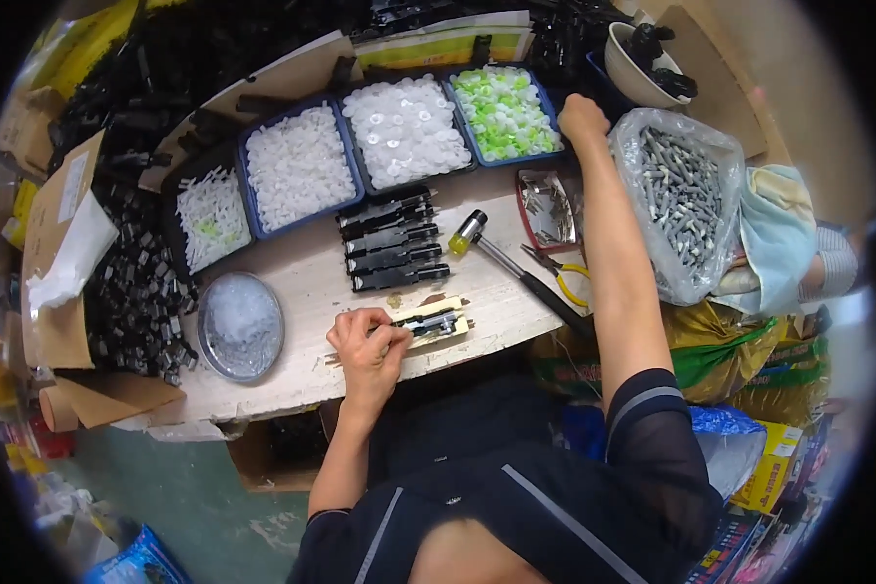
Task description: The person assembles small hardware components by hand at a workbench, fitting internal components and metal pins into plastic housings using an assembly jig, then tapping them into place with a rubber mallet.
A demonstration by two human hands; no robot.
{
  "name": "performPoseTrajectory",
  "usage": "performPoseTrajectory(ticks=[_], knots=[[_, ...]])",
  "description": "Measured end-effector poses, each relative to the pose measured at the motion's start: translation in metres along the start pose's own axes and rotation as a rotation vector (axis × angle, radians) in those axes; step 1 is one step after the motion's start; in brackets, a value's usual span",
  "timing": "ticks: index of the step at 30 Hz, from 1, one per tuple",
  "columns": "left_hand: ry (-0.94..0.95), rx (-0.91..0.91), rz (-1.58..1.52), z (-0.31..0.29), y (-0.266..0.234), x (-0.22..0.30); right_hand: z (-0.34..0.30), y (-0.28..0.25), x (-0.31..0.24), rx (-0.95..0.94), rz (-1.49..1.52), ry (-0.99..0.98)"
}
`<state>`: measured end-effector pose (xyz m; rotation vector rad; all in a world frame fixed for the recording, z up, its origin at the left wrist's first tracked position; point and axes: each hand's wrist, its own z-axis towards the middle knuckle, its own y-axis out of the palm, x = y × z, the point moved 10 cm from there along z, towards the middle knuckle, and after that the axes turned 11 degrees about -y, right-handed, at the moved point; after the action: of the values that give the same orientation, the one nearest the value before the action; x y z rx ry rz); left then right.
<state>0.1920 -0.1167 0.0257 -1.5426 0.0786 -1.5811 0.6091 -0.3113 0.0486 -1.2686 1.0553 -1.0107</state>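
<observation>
My left hand [368, 348] is closed at the left end of a black plastic part [426, 325], its fingertips pinching it. This part lies in a cream-coloured block [456, 311] near the table's front edge. Stretched far forward, my right hand [584, 121] is just right of a blue tray of green and white plastic pieces [504, 111]. Its fingers curl downward, and what they hold, if anything, is hidden. Several similar black parts [397, 255] lie in a row beyond the block. A hammer [511, 268] with a yellow face and pliers [566, 277] with yellow handles rest to their right.
Trays of white pieces [302, 161], white discs [407, 127] and small sticks [210, 216] line the back. A round clear dish [240, 326] stands left. Right are a red tray of metal pieces [549, 212], a bag of grey parts [681, 195] and a white bowl [633, 68].
</observation>
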Motion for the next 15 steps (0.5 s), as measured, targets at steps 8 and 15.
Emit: performPoseTrajectory(ticks=[8, 15], knots=[[0.049, -0.009, -0.046, 0.008, 0.000, 0.002, -0.058, -0.114, -0.006, 0.699, 0.273, -0.367], [0.082, 0.082, -0.143, 0.003, -0.035, 0.010, -0.228, -0.030, -0.150, -0.360, 1.487, -0.735]])
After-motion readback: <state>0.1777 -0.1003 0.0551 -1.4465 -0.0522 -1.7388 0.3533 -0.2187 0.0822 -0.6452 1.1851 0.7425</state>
